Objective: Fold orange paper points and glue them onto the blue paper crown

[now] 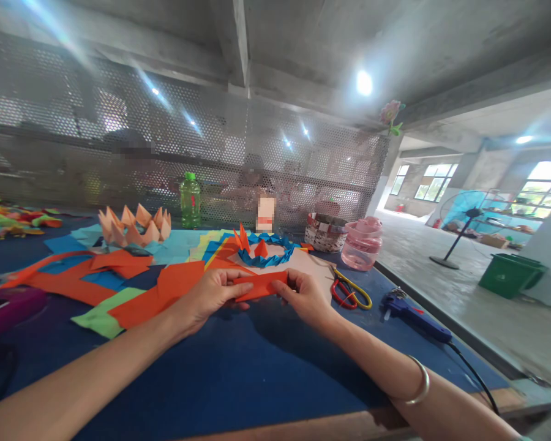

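Observation:
Both my hands hold one folded orange paper piece [262, 285] just above the blue table [239, 367]. My left hand [211, 293] pinches its left end, fingers closed over the fold. My right hand [305, 295] grips its right end between thumb and fingers. Behind the piece lies a ring of blue folded paper with orange points [264, 248] on a pale sheet. Loose orange paper sheets [119, 275] lie to the left of my left hand.
Scissors with red and yellow handles [349, 291] and a blue glue gun [413, 312] lie to the right. A pink jar [362, 243], a woven basket [324, 231], a green bottle [190, 200] and an orange paper crown [134, 224] stand further back, before a perforated metal screen [211, 153].

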Available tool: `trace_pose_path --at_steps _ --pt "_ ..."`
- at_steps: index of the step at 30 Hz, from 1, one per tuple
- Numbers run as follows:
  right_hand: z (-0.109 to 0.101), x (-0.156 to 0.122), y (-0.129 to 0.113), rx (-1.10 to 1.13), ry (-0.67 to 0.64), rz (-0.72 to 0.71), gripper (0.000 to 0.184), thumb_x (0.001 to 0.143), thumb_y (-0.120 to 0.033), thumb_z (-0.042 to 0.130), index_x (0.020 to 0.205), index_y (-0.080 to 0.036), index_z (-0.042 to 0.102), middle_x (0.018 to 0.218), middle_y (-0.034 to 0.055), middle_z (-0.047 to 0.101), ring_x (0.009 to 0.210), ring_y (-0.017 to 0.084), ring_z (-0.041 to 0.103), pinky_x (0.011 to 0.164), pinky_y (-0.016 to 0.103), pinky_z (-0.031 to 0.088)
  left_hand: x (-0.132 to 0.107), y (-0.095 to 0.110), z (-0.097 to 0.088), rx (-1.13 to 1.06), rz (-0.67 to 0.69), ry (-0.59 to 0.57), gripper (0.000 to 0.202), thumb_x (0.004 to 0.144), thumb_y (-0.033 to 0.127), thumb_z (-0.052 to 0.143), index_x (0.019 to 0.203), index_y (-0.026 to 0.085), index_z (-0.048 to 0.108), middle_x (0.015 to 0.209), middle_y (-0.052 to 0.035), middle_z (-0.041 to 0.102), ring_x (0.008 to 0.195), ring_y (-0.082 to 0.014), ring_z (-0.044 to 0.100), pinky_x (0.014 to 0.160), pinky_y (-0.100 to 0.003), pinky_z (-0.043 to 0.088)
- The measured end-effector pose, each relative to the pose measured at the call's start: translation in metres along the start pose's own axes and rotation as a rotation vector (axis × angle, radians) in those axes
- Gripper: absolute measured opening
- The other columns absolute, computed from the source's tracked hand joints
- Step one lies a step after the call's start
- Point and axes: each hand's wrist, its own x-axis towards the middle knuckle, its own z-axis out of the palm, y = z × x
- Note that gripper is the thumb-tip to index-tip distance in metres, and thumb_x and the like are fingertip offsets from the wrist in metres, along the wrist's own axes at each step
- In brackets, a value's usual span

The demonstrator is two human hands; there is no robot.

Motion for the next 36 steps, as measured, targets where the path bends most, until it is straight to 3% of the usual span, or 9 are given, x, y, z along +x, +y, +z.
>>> trace_pose_path --at_steps 15,36 --pt "0.0011 -0.0007 0.0024 0.02 0.002 -0.021 0.033 0.079 -0.049 0.063 0.074 -0.016 0.058 0.063 -0.0034 0.054 0.054 0.009 0.046 0.051 0.022 0.041 -0.0026 0.0027 0.002 -0.011 -0.008 0.047 0.027 0.058 0.027 0.087 0.081 0.016 0.078 0.071 -0.0019 0.074 0.057 -0.0104 0.065 0.058 -0.02 0.055" --pt "0.0001 -0.001 0.0004 0.009 -0.005 -0.001 0.035 0.078 -0.051 0.064 0.072 -0.017 0.055 0.063 -0.004 0.053 0.052 0.009 0.047 0.049 0.022 0.039 -0.0002 0.0008 0.0009 0.01 0.02 0.041 0.034 0.056 0.032 0.087 0.083 0.016 0.077 0.072 -0.0033 0.074 0.057 -0.0115 0.064 0.058 -0.021 0.054"
